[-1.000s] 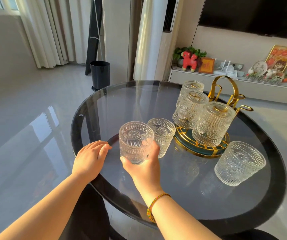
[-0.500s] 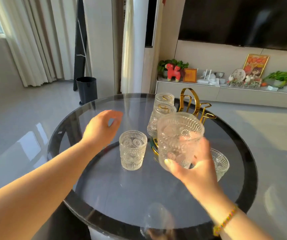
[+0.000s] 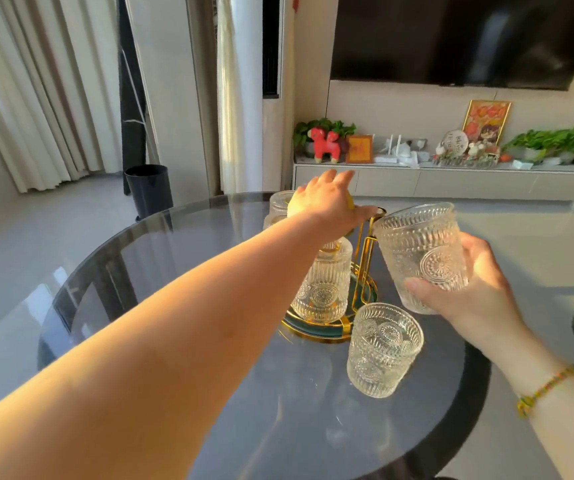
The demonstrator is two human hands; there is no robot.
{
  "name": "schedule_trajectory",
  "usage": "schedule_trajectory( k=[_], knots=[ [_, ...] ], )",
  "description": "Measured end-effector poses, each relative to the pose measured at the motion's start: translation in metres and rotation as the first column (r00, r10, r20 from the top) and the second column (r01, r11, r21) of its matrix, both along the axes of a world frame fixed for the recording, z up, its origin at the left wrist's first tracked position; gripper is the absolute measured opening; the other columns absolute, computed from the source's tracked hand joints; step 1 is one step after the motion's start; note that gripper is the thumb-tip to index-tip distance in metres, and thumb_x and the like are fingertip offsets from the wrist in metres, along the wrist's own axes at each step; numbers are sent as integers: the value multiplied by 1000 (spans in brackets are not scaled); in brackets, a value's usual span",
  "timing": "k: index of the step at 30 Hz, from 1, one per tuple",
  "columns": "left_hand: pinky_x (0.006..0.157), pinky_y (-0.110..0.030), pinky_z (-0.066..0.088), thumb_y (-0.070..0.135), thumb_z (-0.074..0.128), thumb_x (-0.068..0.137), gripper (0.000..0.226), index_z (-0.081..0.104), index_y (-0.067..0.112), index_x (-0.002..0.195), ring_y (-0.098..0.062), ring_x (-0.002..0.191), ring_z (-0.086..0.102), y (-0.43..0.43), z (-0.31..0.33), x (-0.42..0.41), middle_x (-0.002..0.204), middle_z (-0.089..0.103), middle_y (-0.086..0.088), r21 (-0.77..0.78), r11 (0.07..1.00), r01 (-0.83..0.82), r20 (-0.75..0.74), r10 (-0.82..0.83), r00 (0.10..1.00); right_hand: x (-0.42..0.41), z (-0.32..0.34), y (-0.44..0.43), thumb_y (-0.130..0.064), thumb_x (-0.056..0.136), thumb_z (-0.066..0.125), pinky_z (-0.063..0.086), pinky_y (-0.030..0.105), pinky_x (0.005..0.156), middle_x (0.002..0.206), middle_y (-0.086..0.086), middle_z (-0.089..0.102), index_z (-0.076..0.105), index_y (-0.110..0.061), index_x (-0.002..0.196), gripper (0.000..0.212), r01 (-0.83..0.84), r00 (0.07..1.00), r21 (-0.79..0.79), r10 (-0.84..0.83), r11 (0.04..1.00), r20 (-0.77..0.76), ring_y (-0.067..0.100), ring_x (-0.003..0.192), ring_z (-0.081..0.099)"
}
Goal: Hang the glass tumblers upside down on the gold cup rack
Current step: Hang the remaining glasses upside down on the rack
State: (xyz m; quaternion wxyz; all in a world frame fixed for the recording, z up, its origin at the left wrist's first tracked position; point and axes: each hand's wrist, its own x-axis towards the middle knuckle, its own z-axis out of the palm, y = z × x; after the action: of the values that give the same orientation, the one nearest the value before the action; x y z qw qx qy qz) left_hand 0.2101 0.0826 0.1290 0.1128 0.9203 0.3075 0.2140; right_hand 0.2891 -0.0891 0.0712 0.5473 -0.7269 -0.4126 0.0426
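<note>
A clear embossed glass tumbler [image 3: 420, 256] is lifted off the round dark glass table [image 3: 174, 271], tilted, mouth up, gripped near its base by the right hand [image 3: 469, 296], just right of the gold wire cup rack [image 3: 365, 258]. The left hand [image 3: 327, 202] wraps the rack's top. One inverted tumbler [image 3: 323, 285] hangs over the rack's green tray [image 3: 313, 329]; another upright tumbler [image 3: 382, 349] stands empty beside it.

Left hand [image 3: 327, 202] covering the rack [image 3: 361, 271] top, far tumblers [image 3: 280, 206] mostly hidden behind the arm, table [image 3: 174, 258] cut off below, shelf trinkets [image 3: 458, 150] blurred.
</note>
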Motion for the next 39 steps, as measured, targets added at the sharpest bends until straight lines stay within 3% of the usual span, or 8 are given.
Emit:
schedule_trajectory(
  k=[6, 11, 14, 16, 18, 23, 33, 39],
  knots=[
    [113, -36, 14, 23, 40, 88, 46, 32, 14, 133, -20, 139, 17, 7, -7, 6, 150, 24, -5, 21, 999, 36, 43, -37, 998, 10, 13, -3, -42, 44, 71, 32, 13, 65, 95, -28, 45, 32, -39, 105, 72, -17, 1000, -44, 16, 999, -16, -11, 87, 44],
    [113, -38, 17, 21, 38, 90, 47, 29, 16, 135, -20, 140, 16, 26, -8, -11, 152, 19, -2, -22, 997, 77, 19, -77, 997, 24, 28, -5, -24, 56, 79, 30, 23, 70, 101, -4, 47, 33, -29, 98, 63, 67, 991, -122, -51, 990, 127, 12, 93, 45],
    [113, -41, 22, 23, 35, 91, 46, 28, 19, 136, -22, 136, 25, 36, -5, -25, 152, 20, 0, -54, 996, 76, -25, -78, 997, 28, 38, -1, -25, 56, 79, 31, 14, 61, 90, -11, 46, 37, -27, 96, 58, 50, 986, -169, -22, 984, 162, 5, 83, 45],
    [112, -38, 21, 26, 31, 93, 44, 29, 19, 136, -21, 135, 27, 40, -2, -32, 152, 21, 1, -74, 994, 84, -38, -87, 995, 26, 45, 4, -25, 55, 80, 32, 4, 55, 84, -22, 43, 40, -28, 96, 57, 16, 985, -187, 17, 982, 174, -7, 75, 43],
    [111, -33, 20, 25, 27, 94, 42, 32, 18, 135, -19, 135, 27, 41, 1, -36, 150, 24, 1, -120, 987, 105, -17, -108, 994, 23, 53, 11, -24, 54, 80, 32, -1, 55, 83, -23, 45, 42, -29, 95, 56, -25, 981, -207, 64, 978, 181, -8, 75, 44],
    [110, -27, 18, 19, 25, 94, 40, 36, 17, 133, -18, 136, 24, 41, 6, -38, 150, 25, -1, -166, 979, 120, -18, -125, 992, 12, 72, 28, -28, 54, 77, 36, 27, 77, 105, 1, 49, 40, -24, 101, 60, -80, 961, -359, 168, 930, 219, 18, 92, 49],
    [108, -25, 20, 22, 31, 93, 42, 31, 21, 135, -17, 135, 27, 44, 6, -39, 149, 28, 1, -204, 970, 136, 13, -136, 991, -3, 87, 55, -29, 57, 76, 34, 29, 73, 102, 5, 45, 41, -15, 108, 63, -66, 925, -464, 229, 884, 304, 21, 89, 43],
    [110, -26, 18, 22, 30, 94, 42, 31, 20, 135, -17, 136, 25, 44, 6, -40, 150, 26, 0, -181, 971, 154, 2, -156, 988, -8, 83, 75, -35, 55, 78, 32, 26, 72, 104, -2, 39, 39, -17, 113, 72, -20, 913, -464, 205, 886, 353, 16, 93, 41]
  ],
)
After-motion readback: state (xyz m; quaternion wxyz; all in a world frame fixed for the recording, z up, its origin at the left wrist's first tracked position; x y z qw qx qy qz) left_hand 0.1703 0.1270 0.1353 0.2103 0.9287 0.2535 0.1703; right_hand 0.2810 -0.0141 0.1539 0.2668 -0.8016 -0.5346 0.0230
